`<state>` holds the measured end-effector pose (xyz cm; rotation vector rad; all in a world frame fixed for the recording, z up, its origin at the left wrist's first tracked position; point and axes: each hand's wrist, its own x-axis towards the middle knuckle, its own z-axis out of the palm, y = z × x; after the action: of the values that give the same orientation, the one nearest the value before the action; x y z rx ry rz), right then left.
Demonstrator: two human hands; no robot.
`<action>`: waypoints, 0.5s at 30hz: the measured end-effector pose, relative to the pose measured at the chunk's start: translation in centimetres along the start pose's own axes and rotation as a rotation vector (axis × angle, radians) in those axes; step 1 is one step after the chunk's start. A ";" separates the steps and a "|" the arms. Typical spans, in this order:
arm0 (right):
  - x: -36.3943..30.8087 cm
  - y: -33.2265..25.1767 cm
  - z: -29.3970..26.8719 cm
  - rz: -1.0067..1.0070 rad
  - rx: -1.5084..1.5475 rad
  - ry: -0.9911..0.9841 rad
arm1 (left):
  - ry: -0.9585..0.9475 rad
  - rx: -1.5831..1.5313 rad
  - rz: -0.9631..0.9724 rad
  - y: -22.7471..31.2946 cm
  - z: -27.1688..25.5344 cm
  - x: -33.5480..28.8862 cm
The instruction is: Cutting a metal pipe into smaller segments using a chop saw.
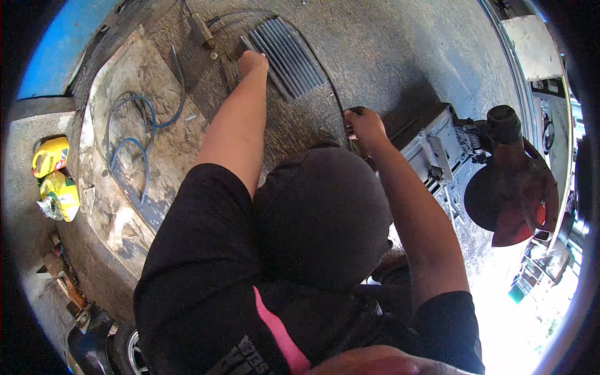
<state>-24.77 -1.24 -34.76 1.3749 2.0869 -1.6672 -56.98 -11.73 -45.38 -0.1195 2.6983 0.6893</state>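
A row of grey metal rods (286, 57) lies side by side on the floor ahead of me. My left hand (252, 63) is at the row's left edge, its fingers closed on the outermost rod, whose far end sticks out past them. My right hand (364, 124) is off to the right, beside a black cable (326, 70) that curves round the rods. Its fingers are curled round something small and dark, mostly hidden. Just right of that hand stands the grey metal base (435, 149) of a cut-off saw with a large round disc guard (505, 195).
On the left, a stained board (134, 150) lies with a looped blue hose (152, 115) on it. Yellow packages (56, 178) sit further left. Beyond my left hand are a wooden block (202, 31) and a bar (227, 72). A wheel (134, 350) shows at lower left.
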 end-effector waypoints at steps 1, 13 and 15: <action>0.2 0.2 0.2 -0.011 -0.030 0.001 | 0.000 0.003 -0.006 -0.3 0.1 0.0; 0.6 2.4 -0.9 0.039 -0.007 0.046 | 0.022 0.068 0.117 0.9 1.3 -2.2; 0.7 2.1 -0.5 -0.001 -0.026 0.050 | 0.059 0.107 0.072 0.2 0.7 -1.2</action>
<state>-23.47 -0.51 -36.50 1.4224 2.1286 -1.6168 -55.67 -11.24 -45.46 -0.0158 2.8010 0.5693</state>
